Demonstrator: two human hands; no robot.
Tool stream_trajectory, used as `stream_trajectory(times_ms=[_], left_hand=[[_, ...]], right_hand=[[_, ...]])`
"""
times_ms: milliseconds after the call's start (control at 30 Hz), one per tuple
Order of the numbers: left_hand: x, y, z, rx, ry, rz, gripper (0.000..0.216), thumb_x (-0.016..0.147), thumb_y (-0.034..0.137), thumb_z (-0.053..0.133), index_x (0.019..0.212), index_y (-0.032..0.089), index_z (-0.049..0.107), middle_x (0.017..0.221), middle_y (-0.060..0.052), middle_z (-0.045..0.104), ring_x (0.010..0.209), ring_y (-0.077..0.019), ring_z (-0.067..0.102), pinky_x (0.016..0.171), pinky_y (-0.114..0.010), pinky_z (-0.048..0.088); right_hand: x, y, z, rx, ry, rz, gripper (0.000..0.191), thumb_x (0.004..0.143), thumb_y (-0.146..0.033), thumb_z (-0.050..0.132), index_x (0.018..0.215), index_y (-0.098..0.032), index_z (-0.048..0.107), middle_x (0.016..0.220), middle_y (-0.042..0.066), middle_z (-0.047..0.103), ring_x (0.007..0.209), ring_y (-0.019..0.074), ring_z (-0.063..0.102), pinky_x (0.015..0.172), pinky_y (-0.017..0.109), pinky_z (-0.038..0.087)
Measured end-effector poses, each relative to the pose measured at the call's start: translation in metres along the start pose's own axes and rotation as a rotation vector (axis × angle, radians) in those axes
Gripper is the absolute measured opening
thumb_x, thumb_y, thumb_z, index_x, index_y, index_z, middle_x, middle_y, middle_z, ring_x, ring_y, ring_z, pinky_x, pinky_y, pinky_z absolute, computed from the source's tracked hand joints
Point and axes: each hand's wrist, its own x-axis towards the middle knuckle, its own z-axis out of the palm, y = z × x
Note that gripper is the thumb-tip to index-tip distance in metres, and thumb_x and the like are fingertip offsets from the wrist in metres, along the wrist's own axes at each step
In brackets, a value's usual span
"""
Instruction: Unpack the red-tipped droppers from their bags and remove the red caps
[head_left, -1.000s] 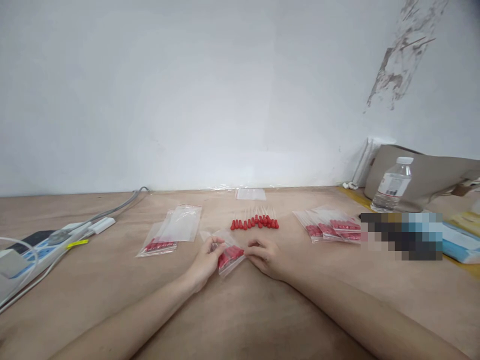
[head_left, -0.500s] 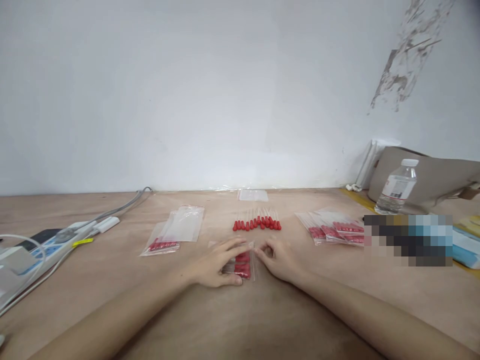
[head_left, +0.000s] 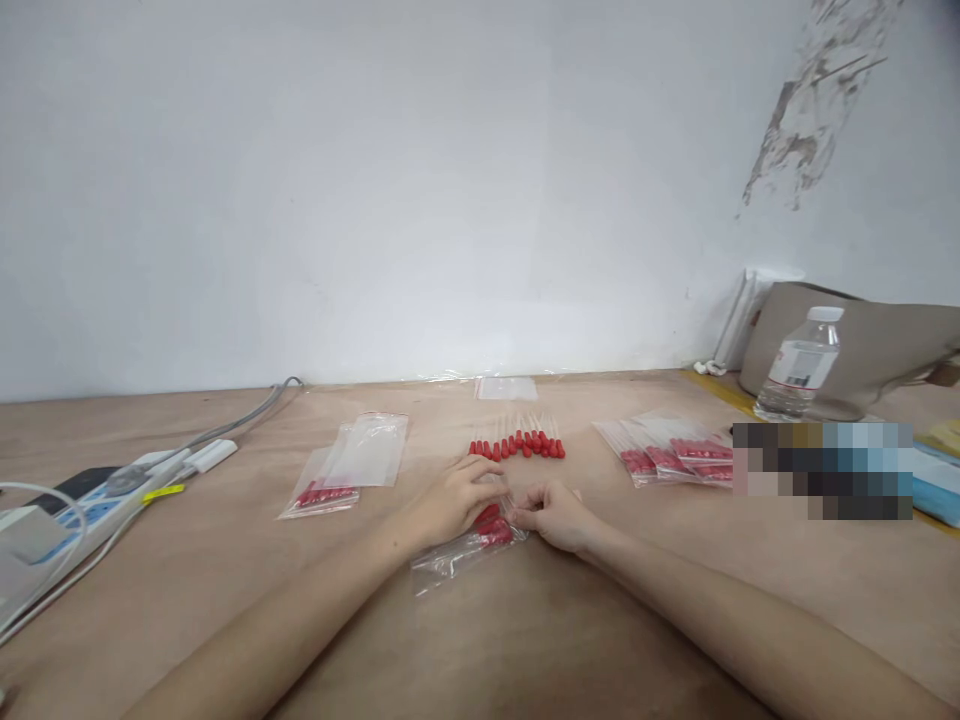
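Both of my hands meet at the middle of the wooden table [head_left: 525, 640]. My left hand [head_left: 454, 500] and my right hand [head_left: 551, 515] pinch the top edge of a small clear plastic bag [head_left: 469, 545] with red-tipped pieces inside. The bag trails toward me and to the left, lying partly on the table. Just beyond my hands lies a row of loose red-tipped sticks [head_left: 517, 443].
Filled bags [head_left: 667, 455] lie at the right, and empty clear bags over one filled bag [head_left: 349, 462] at the left. A flat empty bag [head_left: 506, 388] rests by the wall. A power strip with cables [head_left: 90, 490] sits far left; a water bottle [head_left: 799, 365] and a brown bag [head_left: 885, 350] far right.
The bag, flat under my left palm half a second ago, is now turned and pinched at its top edge between both hands, its length trailing toward me.
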Motion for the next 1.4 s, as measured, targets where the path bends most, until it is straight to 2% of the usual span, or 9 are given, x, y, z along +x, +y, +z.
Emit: stream_trajectory(times_ms=[267, 367, 533, 600, 700, 767, 867, 1033, 1400], left_hand=[[0.006, -0.011, 0.007, 0.044, 0.062, 0.297, 0.025, 0.089, 0.021, 0.039, 0.098, 0.016, 0.062, 0.097, -0.007, 0.065, 0.092, -0.0142, 0.058, 0.084, -0.027, 0.046], [0.005, -0.008, 0.007, 0.086, 0.040, 0.329, 0.025, 0.090, 0.020, 0.038, 0.100, 0.015, 0.060, 0.098, -0.007, 0.065, 0.095, -0.0158, 0.058, 0.082, -0.027, 0.047], [0.005, -0.006, 0.007, 0.165, -0.019, 0.326, 0.025, 0.090, 0.019, 0.035, 0.096, 0.015, 0.059, 0.094, -0.008, 0.064, 0.093, -0.0183, 0.057, 0.079, -0.032, 0.046], [0.004, -0.006, 0.006, 0.185, -0.025, 0.300, 0.026, 0.090, 0.018, 0.034, 0.094, 0.014, 0.059, 0.092, -0.009, 0.064, 0.091, -0.0182, 0.057, 0.078, -0.032, 0.046], [0.001, -0.009, 0.006, 0.188, -0.031, 0.250, 0.027, 0.090, 0.016, 0.031, 0.092, 0.014, 0.059, 0.091, -0.008, 0.062, 0.088, -0.0167, 0.057, 0.078, -0.030, 0.046], [-0.001, -0.011, 0.007, 0.176, -0.028, 0.232, 0.027, 0.090, 0.016, 0.031, 0.092, 0.015, 0.058, 0.090, -0.008, 0.062, 0.086, -0.0154, 0.057, 0.077, -0.028, 0.045], [-0.002, -0.014, 0.008, 0.166, -0.013, 0.216, 0.028, 0.090, 0.017, 0.031, 0.090, 0.016, 0.058, 0.089, -0.006, 0.061, 0.084, -0.0145, 0.056, 0.077, -0.027, 0.044], [-0.001, -0.014, 0.009, 0.148, -0.030, 0.204, 0.026, 0.090, 0.018, 0.031, 0.089, 0.016, 0.057, 0.088, -0.006, 0.061, 0.082, -0.0141, 0.056, 0.076, -0.026, 0.043], [0.007, -0.007, 0.004, 0.133, -0.099, 0.307, 0.031, 0.089, 0.012, 0.027, 0.076, 0.016, 0.055, 0.078, -0.005, 0.058, 0.080, -0.0144, 0.052, 0.074, -0.027, 0.041]], right_hand=[[0.006, 0.010, 0.003, 0.112, -0.028, 0.004, 0.027, 0.054, -0.044, 0.069, 0.058, -0.017, 0.067, 0.055, -0.003, 0.061, 0.061, 0.0121, 0.052, 0.074, 0.027, 0.033], [0.004, 0.008, 0.002, 0.107, -0.022, 0.006, 0.028, 0.052, -0.045, 0.070, 0.056, -0.017, 0.066, 0.053, -0.003, 0.059, 0.059, 0.0109, 0.050, 0.073, 0.027, 0.034], [0.006, 0.012, 0.004, 0.090, 0.008, -0.039, 0.035, 0.048, -0.049, 0.072, 0.052, -0.016, 0.060, 0.049, -0.004, 0.054, 0.052, 0.0095, 0.045, 0.054, 0.023, 0.033], [0.008, 0.017, 0.003, 0.097, 0.039, -0.132, 0.038, 0.059, -0.052, 0.064, 0.055, -0.015, 0.058, 0.051, -0.003, 0.052, 0.051, 0.0094, 0.044, 0.050, 0.022, 0.032], [0.009, 0.023, -0.003, 0.118, 0.116, -0.431, 0.031, 0.080, -0.043, 0.046, 0.079, -0.016, 0.061, 0.066, 0.000, 0.058, 0.061, 0.0114, 0.049, 0.055, 0.023, 0.038], [0.009, 0.026, -0.007, 0.024, 0.165, -0.664, 0.024, 0.082, -0.033, 0.045, 0.092, -0.019, 0.061, 0.077, 0.002, 0.059, 0.072, 0.0135, 0.051, 0.064, 0.027, 0.040], [0.011, 0.029, -0.008, -0.210, 0.257, -0.890, 0.019, 0.081, -0.025, 0.048, 0.092, -0.025, 0.064, 0.078, 0.003, 0.059, 0.078, 0.0151, 0.050, 0.073, 0.031, 0.037], [0.015, 0.030, -0.003, -0.405, 0.391, -1.043, 0.015, 0.080, -0.022, 0.051, 0.075, -0.024, 0.065, 0.072, 0.001, 0.061, 0.072, 0.0139, 0.047, 0.070, 0.032, 0.031], [0.010, 0.016, -0.008, -0.711, 0.282, -1.182, 0.026, 0.082, -0.007, 0.036, 0.072, -0.020, 0.057, 0.070, 0.000, 0.058, 0.075, 0.0134, 0.044, 0.078, 0.035, 0.026]])
